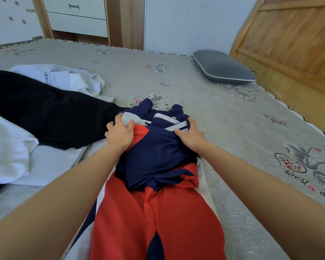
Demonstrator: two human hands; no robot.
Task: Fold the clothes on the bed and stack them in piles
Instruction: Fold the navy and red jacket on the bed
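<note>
Mattress (223, 117): printed grey; bare stretch right of the jersey out to its right edge, and beyond it up to the far edge.
Headboard (289, 38): one, wooden, along that right edge.
Clothes left of the jersey: three, namely black garment (45, 111), white top (64, 77) behind it, white cloth (6, 143) nearest.
Red-and-navy jersey (158, 184): one, mid-mattress, far end bunched.
Pillow (223, 67): one, grey, far right of the jersey.
Left hand (120, 132): fingers curled, gripping the jersey's bunched end.
Right hand (189, 135): fingers curled into the same fabric.
</note>
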